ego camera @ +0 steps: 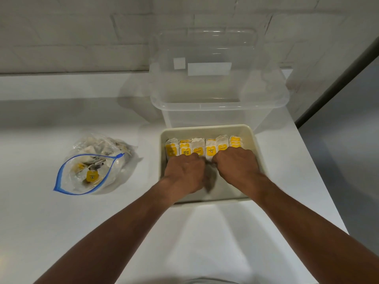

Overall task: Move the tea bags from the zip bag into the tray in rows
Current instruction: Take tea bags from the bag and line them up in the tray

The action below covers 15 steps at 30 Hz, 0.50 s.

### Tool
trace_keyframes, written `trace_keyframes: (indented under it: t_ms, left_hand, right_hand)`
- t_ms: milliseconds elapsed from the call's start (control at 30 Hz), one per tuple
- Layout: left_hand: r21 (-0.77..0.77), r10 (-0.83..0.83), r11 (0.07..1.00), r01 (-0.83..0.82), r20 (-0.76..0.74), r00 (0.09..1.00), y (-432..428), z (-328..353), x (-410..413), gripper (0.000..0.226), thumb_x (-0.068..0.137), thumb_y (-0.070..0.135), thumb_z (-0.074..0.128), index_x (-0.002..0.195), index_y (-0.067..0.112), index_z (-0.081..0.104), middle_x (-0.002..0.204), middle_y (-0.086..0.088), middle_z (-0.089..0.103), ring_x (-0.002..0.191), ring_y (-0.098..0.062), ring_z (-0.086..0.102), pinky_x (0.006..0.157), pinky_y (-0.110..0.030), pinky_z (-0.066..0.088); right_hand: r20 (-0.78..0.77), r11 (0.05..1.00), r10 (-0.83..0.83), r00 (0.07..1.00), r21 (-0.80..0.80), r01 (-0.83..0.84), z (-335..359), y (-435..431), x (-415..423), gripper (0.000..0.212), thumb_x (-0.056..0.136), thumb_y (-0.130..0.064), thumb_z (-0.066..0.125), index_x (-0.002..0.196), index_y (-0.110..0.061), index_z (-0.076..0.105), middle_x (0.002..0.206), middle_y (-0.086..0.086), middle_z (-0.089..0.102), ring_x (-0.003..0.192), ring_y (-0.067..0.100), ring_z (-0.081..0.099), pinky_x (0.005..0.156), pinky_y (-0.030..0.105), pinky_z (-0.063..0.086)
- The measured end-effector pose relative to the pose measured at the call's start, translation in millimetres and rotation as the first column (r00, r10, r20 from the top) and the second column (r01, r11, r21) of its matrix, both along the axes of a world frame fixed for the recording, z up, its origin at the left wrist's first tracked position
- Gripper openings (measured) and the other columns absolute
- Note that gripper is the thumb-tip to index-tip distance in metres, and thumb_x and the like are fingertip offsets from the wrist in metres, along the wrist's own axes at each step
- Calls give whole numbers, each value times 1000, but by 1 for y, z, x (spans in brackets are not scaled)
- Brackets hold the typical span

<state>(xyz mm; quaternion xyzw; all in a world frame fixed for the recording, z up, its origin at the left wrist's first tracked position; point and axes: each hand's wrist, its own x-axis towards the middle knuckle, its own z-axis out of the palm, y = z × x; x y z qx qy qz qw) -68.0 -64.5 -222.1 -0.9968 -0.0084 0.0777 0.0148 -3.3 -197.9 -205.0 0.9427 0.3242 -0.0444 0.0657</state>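
Observation:
A cream tray (pixel 258 149) sits on the white counter, with a row of several white and yellow tea bags (pixel 202 147) standing along its far wall. Both my hands are inside the tray at the near edge of that row. My left hand (pixel 185 174) has its fingers curled down onto the tea bags at left of centre. Beside it, my right hand (pixel 235 166) curls its fingers onto the bags at right. The fingertips are hidden under the knuckles. The open zip bag (pixel 92 167) with a blue seal lies to the left and holds several more tea bags.
A large clear plastic bin (pixel 217 95) stands right behind the tray, its lid leaning against the tiled wall. The counter's right edge (pixel 320 181) runs close past the tray. A grey panel rises at the far right.

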Motion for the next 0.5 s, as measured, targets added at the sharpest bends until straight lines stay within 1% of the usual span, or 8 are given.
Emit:
trace_keyframes:
  t_ms: [133, 300, 400, 433, 500]
  left_hand:
    - [-20, 13, 1000, -13, -34, 999, 4, 2, 5, 49, 92, 56, 49, 135, 33, 52, 125, 3, 58, 110, -22, 63, 67, -32, 36]
    - [-79, 6, 997, -9, -38, 999, 8, 7, 3, 47, 93, 55, 47, 133, 32, 52, 123, 1, 57, 106, -24, 63, 69, -31, 40]
    - [-114, 22, 993, -24, -15, 1000, 11, 16, -3, 41, 94, 52, 46, 125, 27, 54, 119, 0, 57, 105, -26, 63, 71, -32, 46]
    - [-118, 26, 993, -25, 7, 1000, 13, 20, -6, 39, 95, 52, 45, 122, 26, 55, 118, 1, 57, 105, -25, 63, 70, -31, 46]
    - [-125, 39, 992, -32, 49, 998, 15, 26, -13, 37, 95, 52, 44, 121, 27, 55, 118, 3, 58, 104, -23, 63, 66, -29, 40]
  right_hand:
    - [-5, 1000, 0, 1000, -1, 0, -2, 4, 1, 26, 98, -23, 46, 113, -29, 66, 109, 0, 67, 102, 25, 65, 68, 29, 34]
    - [-57, 999, -44, 997, 29, 46, -2, 4, 3, 28, 97, -26, 46, 113, -33, 67, 108, 0, 67, 101, 25, 64, 68, 29, 35]
    - [-76, 992, -77, 994, 93, 84, 2, 5, 0, 24, 98, -37, 46, 111, -37, 66, 105, -2, 67, 100, 25, 63, 67, 28, 35]
    - [-91, 986, -96, 991, 127, 108, 5, 7, -1, 24, 97, -42, 46, 110, -38, 66, 104, -3, 68, 100, 25, 64, 68, 28, 36]
    - [-135, 970, -135, 982, 183, 158, 11, 11, -4, 26, 95, -48, 47, 110, -41, 66, 105, -5, 69, 103, 25, 63, 71, 30, 37]
